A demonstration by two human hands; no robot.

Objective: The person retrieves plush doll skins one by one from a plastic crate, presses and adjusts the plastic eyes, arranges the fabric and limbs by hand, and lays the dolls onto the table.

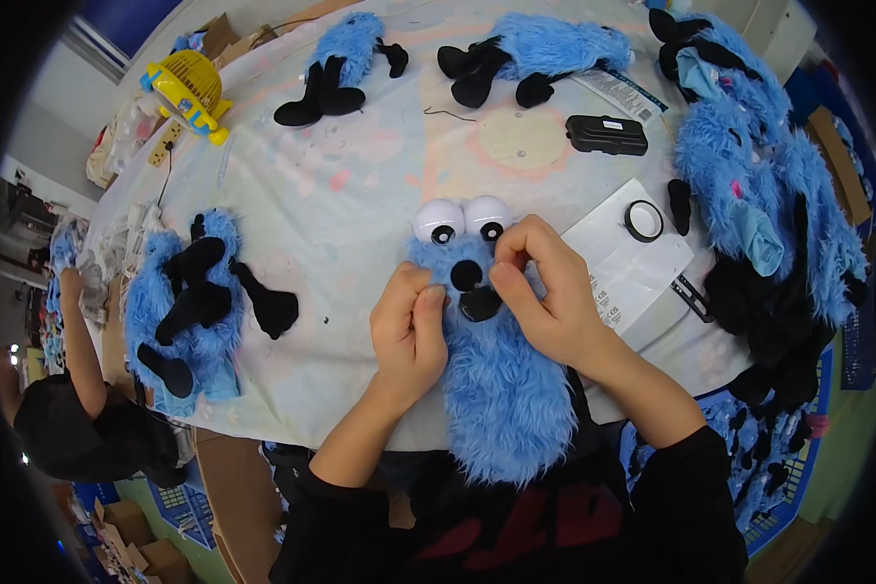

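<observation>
A blue furry puppet (509,404) with white ball eyes, a black nose and a black mouth lies face up at the table's front edge, its head toward the middle. My left hand (411,326) is closed at the left side of the puppet's face, fingertips pinching the blue fur beside the mouth. On the other side, my right hand (545,282) is closed in a pinch close to the nose and mouth. Whatever sits between its fingertips is too small to make out. The puppet's lower body hangs toward my lap.
Blue puppets lie at the left (190,311), at the back (555,44) and in a pile (740,156) at the right. Also there: a yellow fan (187,92), black case (606,135), tape roll (643,221), white sheet (603,234). Another person (78,414) is far left.
</observation>
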